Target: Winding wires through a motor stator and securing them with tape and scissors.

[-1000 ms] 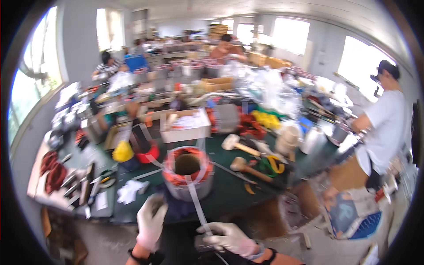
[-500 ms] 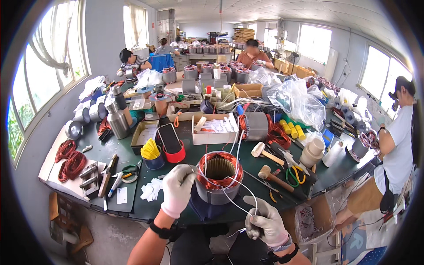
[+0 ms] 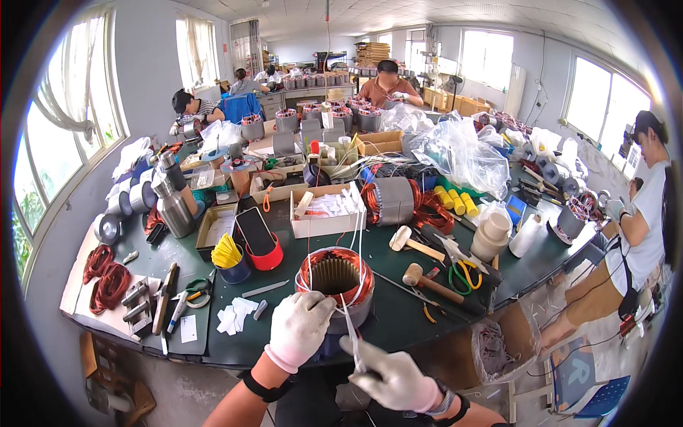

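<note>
A motor stator (image 3: pixel 361 313) stands upright before me, a ring of copper windings (image 3: pixel 306 269) around its slotted bore. White cord (image 3: pixel 361 245) rises from the windings. My left hand (image 3: pixel 302 329), in a white glove, is closed at the near left rim, pinching white cord there; its fingertips are partly hidden. Lower right, my gloved right hand (image 3: pixel 393 377) is somewhat blurred and grips a slim pointed metal tool (image 3: pixel 350 327). It looks like tweezers or narrow scissors; the handle is hidden in the hand. Its tip points up toward the near rim, beside my left fingers.
Paper slips (image 3: pixel 235 315) and a cup of yellow strips (image 3: pixel 228 254) lie to the left. Behind are a white box of slips (image 3: pixel 327 218) and a phone in a red holder (image 3: pixel 262 245). Mallets (image 3: pixel 420 276) and scissors (image 3: pixel 462 276) lie right. A person (image 3: pixel 633 228) stands far right.
My left hand has come down and right onto the stator's near rim. My right hand has moved left and now grips the metal tool, where it held white cord before.
</note>
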The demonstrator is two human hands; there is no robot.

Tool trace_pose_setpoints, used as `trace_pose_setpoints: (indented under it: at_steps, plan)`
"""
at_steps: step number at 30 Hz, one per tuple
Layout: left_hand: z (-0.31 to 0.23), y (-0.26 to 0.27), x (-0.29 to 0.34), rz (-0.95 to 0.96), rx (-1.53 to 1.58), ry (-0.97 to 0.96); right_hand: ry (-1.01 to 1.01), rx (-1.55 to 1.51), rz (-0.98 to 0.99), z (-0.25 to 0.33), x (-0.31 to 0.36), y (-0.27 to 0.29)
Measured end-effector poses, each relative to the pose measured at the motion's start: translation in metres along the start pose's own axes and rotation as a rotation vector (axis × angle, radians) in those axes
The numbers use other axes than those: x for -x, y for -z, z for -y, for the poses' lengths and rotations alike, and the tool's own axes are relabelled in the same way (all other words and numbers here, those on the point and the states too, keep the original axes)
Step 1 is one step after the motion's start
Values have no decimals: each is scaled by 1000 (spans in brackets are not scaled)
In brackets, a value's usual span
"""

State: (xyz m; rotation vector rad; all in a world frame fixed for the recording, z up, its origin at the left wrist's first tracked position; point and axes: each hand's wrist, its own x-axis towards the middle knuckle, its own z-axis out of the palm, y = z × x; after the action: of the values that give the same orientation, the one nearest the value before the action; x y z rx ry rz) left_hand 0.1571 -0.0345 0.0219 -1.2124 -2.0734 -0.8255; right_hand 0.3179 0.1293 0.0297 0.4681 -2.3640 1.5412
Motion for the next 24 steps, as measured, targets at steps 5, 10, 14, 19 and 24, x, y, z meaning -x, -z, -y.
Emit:
trace_pose_setpoints:
  at_steps: [5,10,14,19,24]
  plan:
    - [-2,-1,3,10,-88,-30,-45,31,-54,8,10,-16]
    - [-4,-7,-1,-38,-4,19,-6,403,304,11,3,-12]
    - [-4,-9,1,-69,180,172,-59,727,44,-15,-11,2]
    - [-15,-3,-4,-55,267,232,86,818,-221,-36,-43,20]
    - [-7,-5,0,-82,343,221,58,931,-353,-60,-38,20]
